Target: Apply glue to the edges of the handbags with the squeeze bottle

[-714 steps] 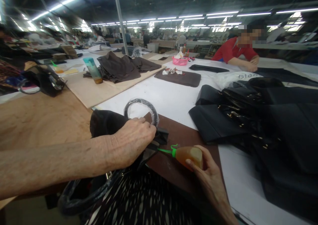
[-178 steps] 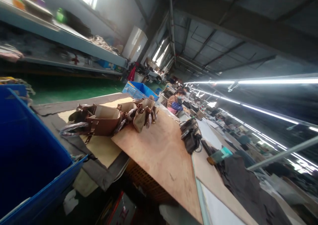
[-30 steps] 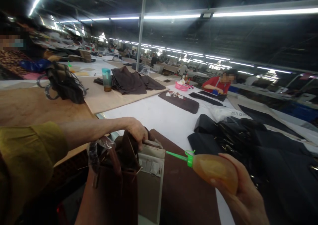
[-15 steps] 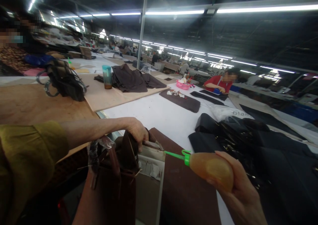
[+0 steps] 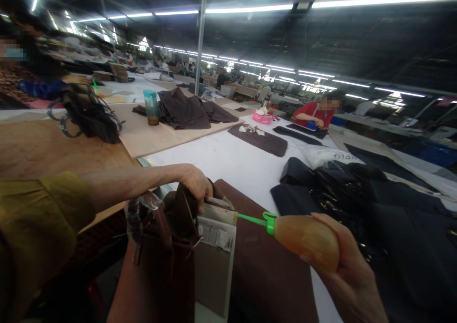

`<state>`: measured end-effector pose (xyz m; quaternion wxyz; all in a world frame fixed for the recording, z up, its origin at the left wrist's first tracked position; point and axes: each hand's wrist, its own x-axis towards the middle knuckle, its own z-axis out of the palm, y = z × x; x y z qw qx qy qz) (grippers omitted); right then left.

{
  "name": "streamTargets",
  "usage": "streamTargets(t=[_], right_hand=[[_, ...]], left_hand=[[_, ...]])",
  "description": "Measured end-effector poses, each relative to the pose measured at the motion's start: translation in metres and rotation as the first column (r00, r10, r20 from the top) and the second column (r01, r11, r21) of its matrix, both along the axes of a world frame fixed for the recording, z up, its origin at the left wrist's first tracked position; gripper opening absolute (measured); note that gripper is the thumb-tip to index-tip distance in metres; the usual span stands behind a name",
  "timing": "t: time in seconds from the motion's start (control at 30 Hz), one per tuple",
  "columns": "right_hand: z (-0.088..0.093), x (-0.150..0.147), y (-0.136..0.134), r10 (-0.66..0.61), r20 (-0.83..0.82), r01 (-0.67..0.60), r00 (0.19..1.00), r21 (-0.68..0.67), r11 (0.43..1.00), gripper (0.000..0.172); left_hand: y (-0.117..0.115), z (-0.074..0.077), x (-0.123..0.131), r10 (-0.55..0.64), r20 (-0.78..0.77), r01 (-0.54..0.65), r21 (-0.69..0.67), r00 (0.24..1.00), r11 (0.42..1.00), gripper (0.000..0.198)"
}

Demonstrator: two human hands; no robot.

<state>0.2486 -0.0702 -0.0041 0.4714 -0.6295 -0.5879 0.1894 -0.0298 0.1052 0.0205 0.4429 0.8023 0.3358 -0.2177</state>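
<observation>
My right hand (image 5: 352, 266) is wrapped around a squeeze bottle (image 5: 305, 239) of amber liquid, likely glue, with a green cap and a long thin nozzle. The nozzle points left, its tip at the pale upper edge of a brown handbag (image 5: 182, 266). My left hand (image 5: 195, 184) reaches over the top of the bag, fingers closed on its folded edge. Plastic-wrapped handles (image 5: 166, 232) hang at the bag's left side. Its open side shows a light lining panel (image 5: 214, 275) with a small pocket. A flat brown sheet (image 5: 271, 270) lies beside it.
Black bag pieces (image 5: 396, 228) fill the right side. A tumbler (image 5: 151, 108), dark fabric pieces (image 5: 183, 109), a black bag (image 5: 91, 113) and a pink basket (image 5: 262, 117) stand farther back. A co-worker in red (image 5: 314, 116) works across the white table (image 5: 200, 154).
The view has shifted slightly. My right hand and the bottle sit a little farther right in view, the nozzle still at the bag's edge. My left hand keeps its grip.
</observation>
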Motion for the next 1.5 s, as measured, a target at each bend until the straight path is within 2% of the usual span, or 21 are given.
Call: streamTargets(t=[0.1,0.3,0.5,0.73,1.0,1.17,1.33,1.5], right_hand=[[-0.008,0.006,0.002,0.056,0.036,-0.055,0.998,-0.011,0.998,0.054],[-0.025,0.015,-0.003,0.090,0.063,-0.087,0.994,-0.047,0.995,0.053],[-0.022,0.017,0.000,0.048,-0.034,-0.052,0.998,-0.137,0.989,0.056],[-0.020,0.012,0.004,0.028,-0.096,-0.043,0.995,-0.157,0.987,0.057],[-0.018,0.010,0.001,0.058,-0.057,-0.068,0.997,-0.209,0.975,0.056],[-0.018,0.009,0.006,-0.001,-0.069,-0.012,0.998,-0.179,0.984,0.058],[-0.020,0.008,0.006,0.000,-0.091,-0.015,0.996,-0.170,0.985,0.059],[-0.027,0.013,0.004,-0.007,-0.169,-0.024,0.986,-0.183,0.983,0.057]], left_hand=[[0.002,-0.001,0.001,-0.077,-0.099,0.069,-0.082,0.992,0.994,0.022],[0.007,0.000,0.000,-0.121,-0.099,0.121,-0.008,0.988,0.993,0.025],[0.007,0.003,0.001,-0.112,-0.118,0.118,0.045,0.987,0.992,0.023],[0.007,0.003,0.004,-0.123,-0.124,0.131,0.057,0.985,0.990,0.026],[0.006,0.004,0.005,-0.131,-0.148,0.143,0.070,0.980,0.987,0.026],[0.004,0.005,0.006,-0.156,-0.142,0.170,0.093,0.977,0.981,0.027],[0.003,0.010,0.007,-0.175,-0.175,0.203,0.152,0.969,0.967,0.029],[0.005,0.011,0.008,-0.248,-0.167,0.271,0.136,0.954,0.953,0.029]])
